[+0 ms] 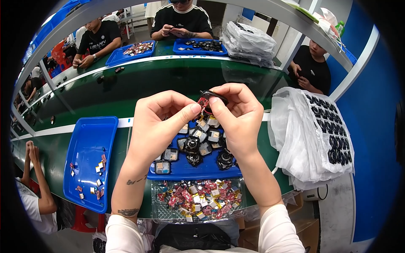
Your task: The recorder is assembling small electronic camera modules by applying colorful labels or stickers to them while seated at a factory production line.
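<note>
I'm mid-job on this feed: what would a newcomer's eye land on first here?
Probably the two bare hands at centre: the left hand pinches a small red circuit board against a black casing in the right hand. Next, the clear plastic tray at bottom centre, heaped with red and white-yellow parts, and the white plastic-wrapped stack at right.

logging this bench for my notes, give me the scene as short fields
left grip: pinching red circuit board
right grip: holding black casing
middle blue tray: black-rimmed casings
clear tray, nearer: red boards, white-and-yellow pieces
left blue tray: scattered small parts
right side: black parts on stacked white sheets
across: person behind far blue tray
</note>
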{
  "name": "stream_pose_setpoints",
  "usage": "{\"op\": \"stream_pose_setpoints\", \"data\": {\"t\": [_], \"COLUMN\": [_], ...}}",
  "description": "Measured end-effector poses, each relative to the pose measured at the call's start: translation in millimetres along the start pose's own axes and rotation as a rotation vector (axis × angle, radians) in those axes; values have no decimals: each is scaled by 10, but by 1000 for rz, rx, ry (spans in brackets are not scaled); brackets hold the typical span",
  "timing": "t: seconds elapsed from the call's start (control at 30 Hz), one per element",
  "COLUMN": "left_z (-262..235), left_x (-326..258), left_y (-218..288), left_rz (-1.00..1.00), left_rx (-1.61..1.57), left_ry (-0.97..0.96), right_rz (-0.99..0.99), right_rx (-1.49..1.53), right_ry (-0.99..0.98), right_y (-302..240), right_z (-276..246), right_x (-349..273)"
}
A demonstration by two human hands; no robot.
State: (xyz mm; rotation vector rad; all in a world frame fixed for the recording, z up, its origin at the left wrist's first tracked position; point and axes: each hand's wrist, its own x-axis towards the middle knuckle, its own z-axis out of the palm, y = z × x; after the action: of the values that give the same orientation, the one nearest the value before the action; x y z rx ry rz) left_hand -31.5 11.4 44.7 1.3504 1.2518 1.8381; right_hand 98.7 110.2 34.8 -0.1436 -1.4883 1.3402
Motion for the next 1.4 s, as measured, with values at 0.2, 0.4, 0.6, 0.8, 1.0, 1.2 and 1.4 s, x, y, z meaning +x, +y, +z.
{"op": "stream_pose_setpoints", "data": {"t": [0.2, 0.4, 0.6, 0.8, 1.0, 1.2, 1.4], "left_z": [-22, -43, 0, -5, -400, -1792, -1903], "left_x": [29, 14, 22, 55, 440, 895, 735], "left_y": [-5, 9, -11, -119, -454, -1498, -1773], "left_rz": [50, 20, 36, 221, 46, -413, -604], "left_rx": [117, 13, 59, 373, 327, 1142, 1317], "left_ry": [18, 4, 112, 112, 182, 553, 455], "right_rz": [15, 13, -14, 21, -153, -231, -246], "right_rx": [-51, -57, -95, -105, -539, -503, -608], "right_ry": [-50, -167, -181, -76, -122, -149, -253], "right_y": [-33, -54, -74, -69, 23, -62, -83], "right_z": [-40, -105, -65, -35, -199, -198, -280], "right_x": [18, 55, 36, -8, 109, 182, 192]}}
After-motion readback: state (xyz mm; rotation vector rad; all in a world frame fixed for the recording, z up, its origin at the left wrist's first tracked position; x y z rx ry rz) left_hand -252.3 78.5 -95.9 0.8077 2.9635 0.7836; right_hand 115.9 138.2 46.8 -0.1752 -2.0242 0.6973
